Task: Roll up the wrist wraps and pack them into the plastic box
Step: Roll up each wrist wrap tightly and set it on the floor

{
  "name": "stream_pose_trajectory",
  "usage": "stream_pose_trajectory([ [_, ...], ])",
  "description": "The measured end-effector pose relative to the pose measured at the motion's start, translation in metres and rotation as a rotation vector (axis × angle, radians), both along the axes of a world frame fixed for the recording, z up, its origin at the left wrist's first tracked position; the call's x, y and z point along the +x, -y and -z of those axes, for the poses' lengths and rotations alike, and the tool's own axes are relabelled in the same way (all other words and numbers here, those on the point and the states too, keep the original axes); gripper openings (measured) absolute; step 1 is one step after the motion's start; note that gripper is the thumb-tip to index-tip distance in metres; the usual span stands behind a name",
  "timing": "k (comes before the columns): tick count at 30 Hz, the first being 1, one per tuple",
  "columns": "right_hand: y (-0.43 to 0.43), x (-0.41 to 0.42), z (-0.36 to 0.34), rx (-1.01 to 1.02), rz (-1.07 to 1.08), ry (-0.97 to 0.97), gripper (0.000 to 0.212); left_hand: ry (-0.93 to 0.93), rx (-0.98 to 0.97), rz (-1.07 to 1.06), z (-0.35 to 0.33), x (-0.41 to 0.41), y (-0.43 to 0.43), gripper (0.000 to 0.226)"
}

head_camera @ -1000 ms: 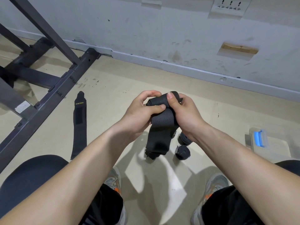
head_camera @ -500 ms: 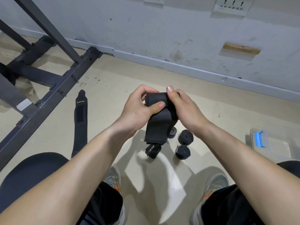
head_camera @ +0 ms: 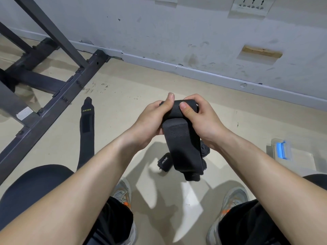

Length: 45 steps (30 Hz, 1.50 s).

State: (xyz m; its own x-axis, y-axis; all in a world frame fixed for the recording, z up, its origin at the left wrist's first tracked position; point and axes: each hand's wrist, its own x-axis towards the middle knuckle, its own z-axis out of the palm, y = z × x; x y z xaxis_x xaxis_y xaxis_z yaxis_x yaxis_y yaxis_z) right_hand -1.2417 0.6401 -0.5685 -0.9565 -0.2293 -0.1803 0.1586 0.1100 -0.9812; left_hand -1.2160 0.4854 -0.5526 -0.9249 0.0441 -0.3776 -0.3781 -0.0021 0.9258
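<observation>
The black wrap (head_camera: pixel 183 144) is held in the air by both hands. Its top end is wound into a thick coil lying crosswise, and the loose tail hangs down from it. The left hand (head_camera: pixel 150 121) curls round the coil's left end with the thumb lying over the top. The right hand (head_camera: pixel 201 117) curls round the right end, its thumb pressed on the coil's front. Below the wrap, on the floor (head_camera: pixel 123 82), a rolled wrap (head_camera: pixel 164 163) with white lettering lies just left of the tail's end. A second roll (head_camera: pixel 204 149) peeps out from behind the tail on its right, mostly hidden. Well left of the wrap, a flat wrap (head_camera: pixel 86 131) lies stretched out on the floor beside a dark metal frame (head_camera: pixel 53 98). Well right of the wrap and lower stands the clear box (head_camera: pixel 300 163) with a blue clip. Two grey shoes (head_camera: pixel 122 193) rest on the floor below the wrap.
</observation>
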Motion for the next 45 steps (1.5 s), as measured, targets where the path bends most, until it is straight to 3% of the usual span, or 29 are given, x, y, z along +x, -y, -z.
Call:
stream_pose_trajectory([
  [4, 0.001, 0.003, -0.001, -0.035, 0.005, -0.013, 0.006, -0.018, 0.071, -0.106, 0.004, -0.001, 0.000, 0.028],
  [9, 0.002, 0.001, -0.007, -0.226, 0.003, 0.255, 0.018, -0.064, 0.098, -0.125, 0.004, -0.002, 0.005, 0.008],
  [13, 0.001, -0.002, -0.004, -0.024, -0.068, 0.280, 0.045, -0.142, 0.032, -0.141, 0.007, -0.001, 0.007, 0.016],
  [17, 0.001, -0.002, -0.007, -0.100, -0.118, 0.230, 0.050, -0.284, -0.151, -0.062, 0.004, 0.002, 0.007, 0.026],
  [22, -0.002, -0.001, -0.008, -0.141, -0.103, 0.221, 0.046, -0.312, -0.214, 0.003, 0.005, 0.004, 0.002, 0.029],
  [27, 0.010, 0.007, -0.005, -0.246, 0.083, 0.315, 0.044, -0.075, 0.239, -0.245, 0.003, 0.007, -0.017, 0.046],
  [33, 0.017, 0.012, -0.005, -0.340, 0.155, 0.423, 0.038, -0.152, 0.007, -0.327, 0.010, 0.011, -0.027, 0.043],
  [36, 0.017, 0.010, -0.004, -0.324, 0.142, 0.358, 0.032, -0.099, -0.001, -0.276, 0.012, 0.006, -0.022, 0.049],
  [39, 0.016, 0.008, -0.001, -0.268, 0.145, 0.260, 0.021, 0.040, -0.025, -0.171, 0.012, -0.004, -0.011, 0.078],
  [41, 0.015, 0.008, 0.000, -0.240, 0.136, 0.219, 0.014, 0.030, -0.104, -0.112, 0.015, -0.005, -0.008, 0.090],
  [45, 0.015, 0.009, 0.002, -0.243, 0.096, 0.165, 0.012, -0.037, -0.024, -0.135, 0.016, -0.003, -0.007, 0.074],
])
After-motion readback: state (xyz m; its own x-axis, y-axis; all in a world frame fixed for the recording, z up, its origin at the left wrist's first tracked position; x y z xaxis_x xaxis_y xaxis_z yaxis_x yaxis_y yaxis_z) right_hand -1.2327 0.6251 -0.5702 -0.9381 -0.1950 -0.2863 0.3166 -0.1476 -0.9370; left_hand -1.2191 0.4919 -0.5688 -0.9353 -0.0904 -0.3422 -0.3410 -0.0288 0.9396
